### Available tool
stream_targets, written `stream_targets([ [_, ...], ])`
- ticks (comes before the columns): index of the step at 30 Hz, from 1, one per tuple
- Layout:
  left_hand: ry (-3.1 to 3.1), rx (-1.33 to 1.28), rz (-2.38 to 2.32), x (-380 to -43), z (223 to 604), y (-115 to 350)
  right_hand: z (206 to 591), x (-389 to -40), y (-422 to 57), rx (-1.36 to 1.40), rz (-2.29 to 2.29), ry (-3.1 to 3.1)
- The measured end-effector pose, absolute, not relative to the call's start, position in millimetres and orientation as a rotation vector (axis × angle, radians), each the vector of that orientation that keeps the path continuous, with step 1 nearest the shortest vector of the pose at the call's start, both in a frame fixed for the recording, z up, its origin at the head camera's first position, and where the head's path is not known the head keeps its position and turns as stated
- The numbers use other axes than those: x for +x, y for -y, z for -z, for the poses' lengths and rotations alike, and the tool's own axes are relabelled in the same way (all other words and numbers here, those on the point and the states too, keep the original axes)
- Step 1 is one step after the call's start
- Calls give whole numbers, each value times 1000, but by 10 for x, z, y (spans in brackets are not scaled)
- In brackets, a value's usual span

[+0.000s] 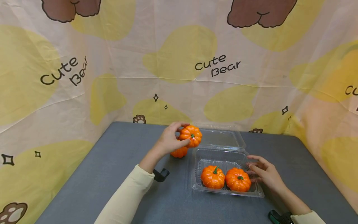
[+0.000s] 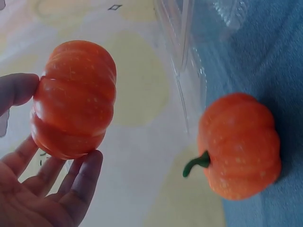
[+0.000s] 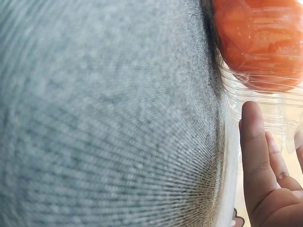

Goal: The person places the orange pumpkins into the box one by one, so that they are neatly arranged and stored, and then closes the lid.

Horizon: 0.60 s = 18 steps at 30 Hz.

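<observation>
My left hand [image 1: 174, 139] holds an orange toy pumpkin [image 1: 193, 136] between thumb and fingers, raised above the table. In the left wrist view the held pumpkin [image 2: 75, 99] shows its ribbed side, with fingertips on its edges. Below it, a second pumpkin [image 1: 179, 152] stands on the table, its green stem visible in the left wrist view. A clear plastic clamshell box [image 1: 195, 161] lies with its lid folded back. Two pumpkins, one on the left [image 1: 213, 177] and one on the right [image 1: 238, 179], sit in its front half. My right hand [image 1: 265, 173] rests at the box's right wall, fingers fairly straight.
The box's transparent lid [image 1: 223, 139] lies behind its base, toward the back edge of the grey table [image 1: 117, 155]. A printed cloth [image 1: 179, 62] with bears and yellow patches hangs around the back and sides. Dark straps [image 1: 161, 175] are on both wrists.
</observation>
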<state>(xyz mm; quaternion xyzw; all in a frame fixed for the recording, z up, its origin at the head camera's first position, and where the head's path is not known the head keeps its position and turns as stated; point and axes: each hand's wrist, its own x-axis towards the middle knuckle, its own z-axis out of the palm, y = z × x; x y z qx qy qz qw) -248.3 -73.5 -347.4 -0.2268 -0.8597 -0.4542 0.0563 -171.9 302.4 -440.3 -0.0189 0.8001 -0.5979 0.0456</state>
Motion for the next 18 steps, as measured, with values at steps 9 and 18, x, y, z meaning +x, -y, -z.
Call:
stream_targets([
  [9,2643,-775,1403,-2489,3460,531,4395,-1717,-3030,-40,1817,-2447],
  [18,2658,-874,1409,-2490,3433,351,4382,-1721,-3019,-47,1828,-2438],
])
